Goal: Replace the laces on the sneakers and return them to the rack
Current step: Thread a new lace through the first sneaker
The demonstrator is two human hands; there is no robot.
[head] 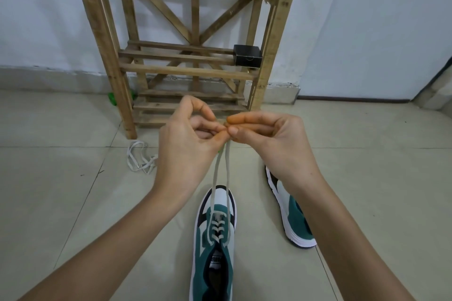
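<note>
Pinching both ends of the grey lace [221,173], left hand [188,139] and right hand [271,139] meet above the green-and-white sneaker [215,247], strands running straight down toward its toe-pointing-away eyelets.

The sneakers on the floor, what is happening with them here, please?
A person is lacing the near sneaker. The left hand and right hand pinch the two ends of its lace together, pulled up above the toe. The lace crosses only the lower eyelets; the upper ones look unthreaded. The second sneaker lies on its side to the right. A loose white lace lies on the floor by the wooden rack, which holds a black box.
</note>
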